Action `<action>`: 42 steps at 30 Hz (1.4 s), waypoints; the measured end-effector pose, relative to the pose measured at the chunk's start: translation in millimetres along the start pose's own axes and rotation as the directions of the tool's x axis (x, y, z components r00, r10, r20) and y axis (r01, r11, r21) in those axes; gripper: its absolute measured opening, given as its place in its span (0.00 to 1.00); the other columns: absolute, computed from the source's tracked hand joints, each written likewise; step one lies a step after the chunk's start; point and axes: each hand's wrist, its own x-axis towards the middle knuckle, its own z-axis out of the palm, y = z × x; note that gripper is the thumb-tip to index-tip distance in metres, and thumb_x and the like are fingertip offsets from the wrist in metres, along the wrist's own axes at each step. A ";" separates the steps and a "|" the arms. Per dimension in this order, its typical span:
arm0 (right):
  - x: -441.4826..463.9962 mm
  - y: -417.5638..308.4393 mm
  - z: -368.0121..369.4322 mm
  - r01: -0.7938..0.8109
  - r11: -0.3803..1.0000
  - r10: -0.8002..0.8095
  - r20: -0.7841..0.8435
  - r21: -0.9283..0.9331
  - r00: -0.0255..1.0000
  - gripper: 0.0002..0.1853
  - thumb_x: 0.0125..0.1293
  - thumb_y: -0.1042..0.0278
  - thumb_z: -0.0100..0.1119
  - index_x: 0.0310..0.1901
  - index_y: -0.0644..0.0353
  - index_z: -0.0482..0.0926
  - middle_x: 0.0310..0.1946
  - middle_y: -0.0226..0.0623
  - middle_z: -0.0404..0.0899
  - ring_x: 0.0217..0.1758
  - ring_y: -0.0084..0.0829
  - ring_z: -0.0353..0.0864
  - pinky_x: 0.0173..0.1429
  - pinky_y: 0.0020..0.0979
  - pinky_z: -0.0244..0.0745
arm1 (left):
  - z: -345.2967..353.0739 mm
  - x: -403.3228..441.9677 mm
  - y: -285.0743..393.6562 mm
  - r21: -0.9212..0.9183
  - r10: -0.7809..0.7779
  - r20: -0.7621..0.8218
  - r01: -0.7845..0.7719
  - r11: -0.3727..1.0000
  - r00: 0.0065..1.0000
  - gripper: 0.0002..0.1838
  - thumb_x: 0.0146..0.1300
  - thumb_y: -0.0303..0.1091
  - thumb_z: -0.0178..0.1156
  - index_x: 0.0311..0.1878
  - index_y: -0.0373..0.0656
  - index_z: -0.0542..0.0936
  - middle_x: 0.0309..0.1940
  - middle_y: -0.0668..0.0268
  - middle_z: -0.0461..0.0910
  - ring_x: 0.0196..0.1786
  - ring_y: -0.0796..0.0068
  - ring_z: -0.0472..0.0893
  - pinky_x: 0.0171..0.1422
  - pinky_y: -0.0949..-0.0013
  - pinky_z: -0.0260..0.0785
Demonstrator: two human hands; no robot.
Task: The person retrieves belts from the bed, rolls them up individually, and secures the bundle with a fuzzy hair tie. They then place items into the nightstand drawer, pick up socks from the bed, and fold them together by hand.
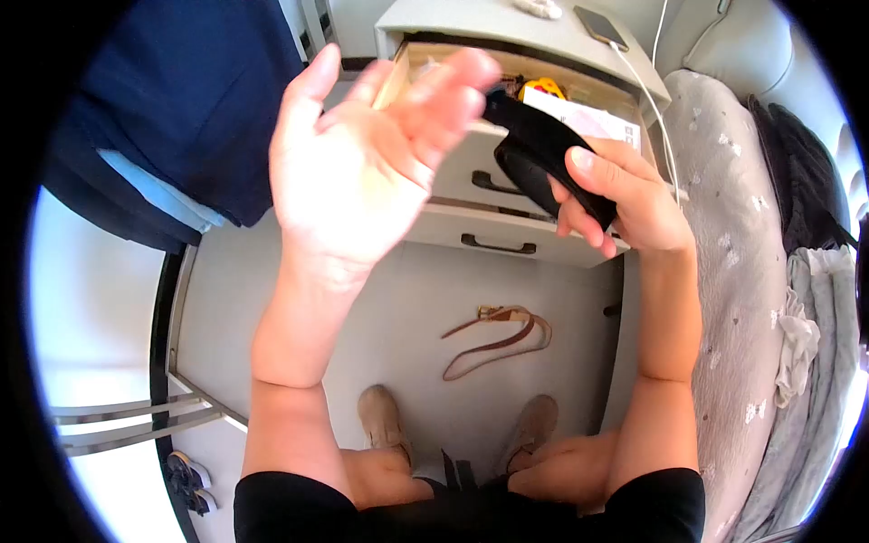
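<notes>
The right grip (pixel 638 195) is closed around a coiled black strap (pixel 550 149), thumb on its outer face and fingers curled beneath; the left grip (pixel 348 172) is spread open, palm showing, its fingertips beside the strap's far end, though whether they touch it I cannot tell. The black strap is held up in front of the white cabinet (pixel 412 16); behind it the open top drawer (pixel 393 89) holds a yellow item (pixel 545 88) and papers (pixel 597 122); on the cabinet top lie a phone (pixel 599 27), with a white cable (pixel 644 88) plugged in, and a small pale object (pixel 539 8). Below, a brown belt (pixel 496 345) with a buckle lies loosely looped on the floor (pixel 407 294), ahead of the person's two shoes (pixel 380 416); a patterned bed (pixel 724 290) runs along the right side; dark blue cloth (pixel 195 100) hangs at the left.
</notes>
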 end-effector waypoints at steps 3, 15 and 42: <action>-5.4 -10.8 6.0 -0.078 0.997 0.078 0.033 0.026 0.996 0.23 0.72 0.48 0.45 0.36 0.64 0.73 0.12 0.32 0.70 0.13 0.20 0.68 0.18 0.20 0.63 | 12.2 2.6 -3.0 0.586 0.348 0.011 -0.288 0.757 0.937 0.33 0.68 0.43 0.51 0.68 0.30 0.56 0.68 0.37 0.54 0.70 0.50 0.63 0.73 0.53 0.58; 15.3 10.4 32.1 0.484 0.834 -0.446 -0.192 0.265 0.874 0.22 0.74 0.50 0.40 0.48 0.66 0.68 0.20 0.33 0.71 0.18 0.20 0.68 0.29 0.24 0.71 | -1.1 3.6 -59.2 0.708 0.119 -0.098 -0.015 0.706 0.988 0.54 0.46 0.36 0.77 0.70 0.41 0.50 0.55 0.59 0.66 0.58 0.69 0.71 0.60 0.66 0.68; 52.1 28.9 47.5 0.479 0.739 -0.673 -0.547 -0.473 0.498 0.31 0.60 0.54 0.62 0.61 0.61 0.67 0.46 0.36 0.71 0.48 0.30 0.68 0.56 0.30 0.64 | -12.1 23.5 -101.6 0.786 0.305 0.092 -0.257 0.562 0.948 0.40 0.55 0.56 0.67 0.56 0.34 0.63 0.48 0.60 0.72 0.52 0.72 0.72 0.57 0.66 0.66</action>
